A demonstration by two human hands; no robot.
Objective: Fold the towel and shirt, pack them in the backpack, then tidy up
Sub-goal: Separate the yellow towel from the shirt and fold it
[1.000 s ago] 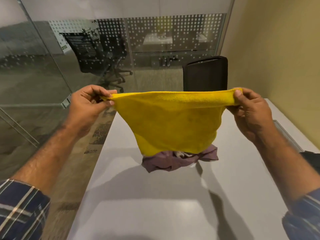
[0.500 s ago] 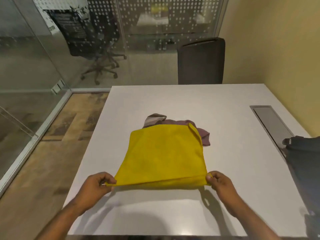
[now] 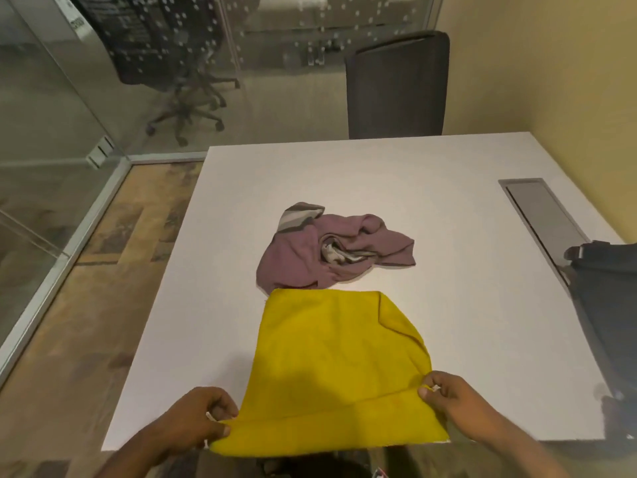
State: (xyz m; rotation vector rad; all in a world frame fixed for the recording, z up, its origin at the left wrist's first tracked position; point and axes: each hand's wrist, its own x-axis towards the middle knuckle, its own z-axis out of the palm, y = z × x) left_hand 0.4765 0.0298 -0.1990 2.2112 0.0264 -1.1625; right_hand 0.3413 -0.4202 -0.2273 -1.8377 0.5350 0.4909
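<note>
Pinching the yellow towel [image 3: 331, 367] at both near corners: our left hand [image 3: 196, 422] clamped on the left corner, right hand [image 3: 448, 405] on the right. It lies flat on the table [image 3: 448, 201], doubled, near edge hanging slightly over so the grip keeps the layers aligned. Crumpled shirt [image 3: 331, 250] sits just beyond, touching the far edge. Backpack [image 3: 606, 305] waits at right, unpacked.

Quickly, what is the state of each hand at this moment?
Left hand: closed, pinching the near left corner of the yellow towel.
Right hand: closed, pinching the towel's near right edge.
</note>
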